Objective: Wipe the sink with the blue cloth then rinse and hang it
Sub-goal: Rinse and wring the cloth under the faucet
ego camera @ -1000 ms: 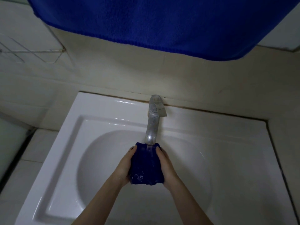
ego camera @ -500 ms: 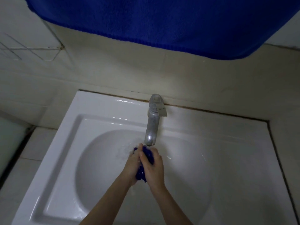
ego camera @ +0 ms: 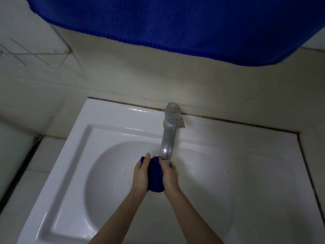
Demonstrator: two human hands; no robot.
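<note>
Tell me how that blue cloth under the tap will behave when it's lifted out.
The blue cloth is bunched into a wad between the left hand and right hand, so it probably goes floppy once released. It sits right under the faucet spout, so it is likely soaked: heavy for its size and dripping.

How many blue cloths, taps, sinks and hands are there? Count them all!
Blue cloths: 2, the cloth and the towel hanging above
Taps: 1, the tap
Sinks: 1, the sink
Hands: 2, the left hand and the right hand
Total: 6
</note>
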